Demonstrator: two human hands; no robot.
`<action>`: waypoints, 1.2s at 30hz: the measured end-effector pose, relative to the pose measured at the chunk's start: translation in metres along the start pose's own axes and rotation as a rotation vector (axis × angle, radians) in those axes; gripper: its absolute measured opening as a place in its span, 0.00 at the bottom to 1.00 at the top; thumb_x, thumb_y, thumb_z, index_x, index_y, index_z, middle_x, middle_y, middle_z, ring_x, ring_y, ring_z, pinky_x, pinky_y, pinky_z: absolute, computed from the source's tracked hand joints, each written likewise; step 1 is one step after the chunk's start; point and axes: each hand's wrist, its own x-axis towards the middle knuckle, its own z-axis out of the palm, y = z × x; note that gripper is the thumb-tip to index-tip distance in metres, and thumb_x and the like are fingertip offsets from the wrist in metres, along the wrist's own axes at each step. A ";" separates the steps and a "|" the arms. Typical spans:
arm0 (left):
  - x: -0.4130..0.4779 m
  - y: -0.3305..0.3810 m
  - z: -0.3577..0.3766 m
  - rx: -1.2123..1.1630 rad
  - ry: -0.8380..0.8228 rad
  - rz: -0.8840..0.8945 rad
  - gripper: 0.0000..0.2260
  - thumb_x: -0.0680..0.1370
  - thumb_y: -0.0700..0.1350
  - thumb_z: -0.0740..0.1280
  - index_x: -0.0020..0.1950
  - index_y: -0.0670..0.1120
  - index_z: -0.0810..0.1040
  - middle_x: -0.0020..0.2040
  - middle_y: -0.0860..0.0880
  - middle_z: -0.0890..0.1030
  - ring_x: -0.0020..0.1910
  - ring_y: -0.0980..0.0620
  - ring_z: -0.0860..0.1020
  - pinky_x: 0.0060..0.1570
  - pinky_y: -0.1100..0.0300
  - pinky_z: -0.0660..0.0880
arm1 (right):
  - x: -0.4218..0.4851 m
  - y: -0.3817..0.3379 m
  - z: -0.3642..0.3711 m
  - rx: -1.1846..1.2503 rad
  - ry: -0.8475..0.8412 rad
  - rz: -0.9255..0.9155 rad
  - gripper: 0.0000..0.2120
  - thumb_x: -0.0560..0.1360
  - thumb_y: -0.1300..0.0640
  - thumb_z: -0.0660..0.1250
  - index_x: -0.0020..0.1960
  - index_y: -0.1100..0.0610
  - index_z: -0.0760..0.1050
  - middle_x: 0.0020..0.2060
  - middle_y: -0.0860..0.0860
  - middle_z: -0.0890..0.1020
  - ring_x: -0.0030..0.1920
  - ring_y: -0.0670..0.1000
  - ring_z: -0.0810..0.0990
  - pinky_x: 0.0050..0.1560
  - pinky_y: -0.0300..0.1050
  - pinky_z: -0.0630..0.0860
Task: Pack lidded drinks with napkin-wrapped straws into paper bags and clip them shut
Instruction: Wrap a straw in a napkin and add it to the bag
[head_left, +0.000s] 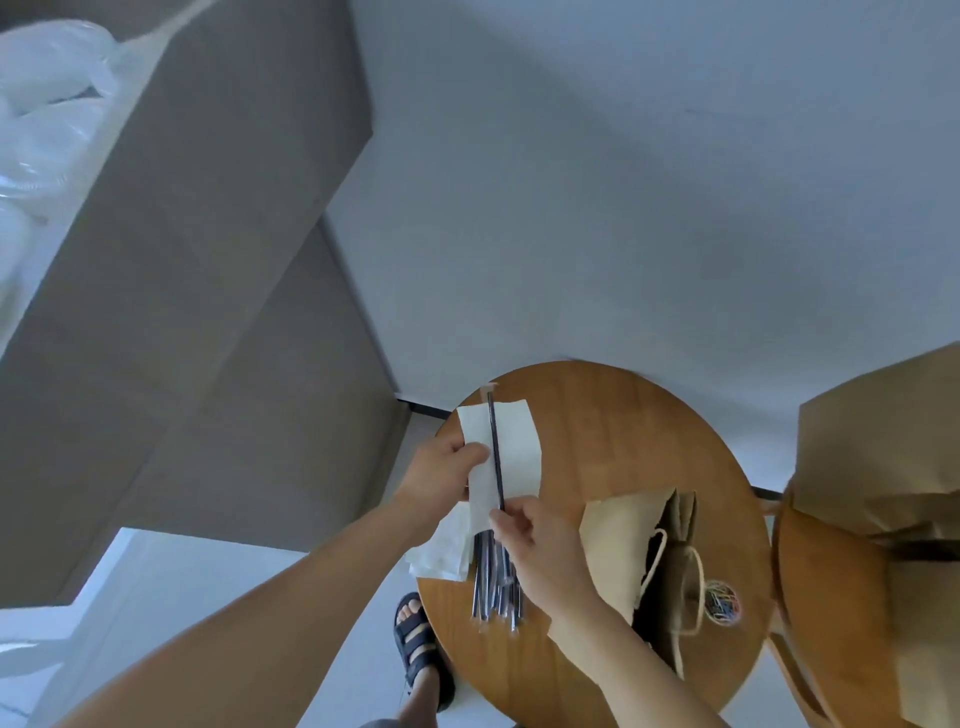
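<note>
A thin dark straw in a clear sleeve (494, 447) is lying lengthwise along a white paper napkin (514, 441), its far tip sticking out past the napkin's far edge. The left hand (441, 473) is pinching the napkin's left edge, thumb on top and fingers curled beneath. The right hand (530, 540) is gripping the straw's near end between thumb and bent fingers. Napkin and straw are sitting over the far-left part of a round wooden table (623, 415), with the napkin's left corner reaching roughly to the table's rim.

A bundle of sleeved dark straws (491, 587) is lying on the table under the right wrist, pointing towards the near edge. Just to its left, a stack of white napkins (441, 551) is overhanging the rim. A brown paper bag with twine handles (618, 540) is lying on its side right of the hands, taking up the table's middle. A small heap of coloured paper clips (721, 601) is sitting close to the right rim. Bare wood is showing across the far half of the table.

A second wooden surface (821, 597) is standing beside the right rim, carrying large brown paper bags (883, 441). A foot in a black sandal (415, 639) is standing on the floor by the near-left rim.
</note>
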 end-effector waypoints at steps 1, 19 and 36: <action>-0.005 0.005 0.001 -0.006 -0.017 0.029 0.05 0.78 0.41 0.67 0.48 0.43 0.83 0.46 0.44 0.86 0.46 0.44 0.84 0.49 0.47 0.82 | -0.001 -0.004 -0.005 0.001 0.013 -0.008 0.04 0.80 0.48 0.64 0.47 0.45 0.75 0.35 0.43 0.80 0.38 0.38 0.78 0.38 0.30 0.72; -0.098 0.106 0.048 0.068 -0.350 0.321 0.10 0.76 0.44 0.73 0.54 0.41 0.83 0.49 0.40 0.85 0.48 0.37 0.84 0.51 0.40 0.80 | -0.039 -0.078 -0.150 0.374 0.008 -0.281 0.17 0.66 0.47 0.78 0.54 0.43 0.81 0.52 0.46 0.85 0.54 0.48 0.84 0.48 0.41 0.81; -0.054 0.035 0.085 0.904 -0.452 0.192 0.31 0.72 0.43 0.73 0.73 0.51 0.67 0.60 0.50 0.79 0.54 0.51 0.79 0.52 0.58 0.78 | -0.020 -0.050 -0.207 0.249 0.632 -0.043 0.05 0.73 0.55 0.73 0.45 0.46 0.78 0.39 0.39 0.83 0.40 0.37 0.82 0.33 0.29 0.74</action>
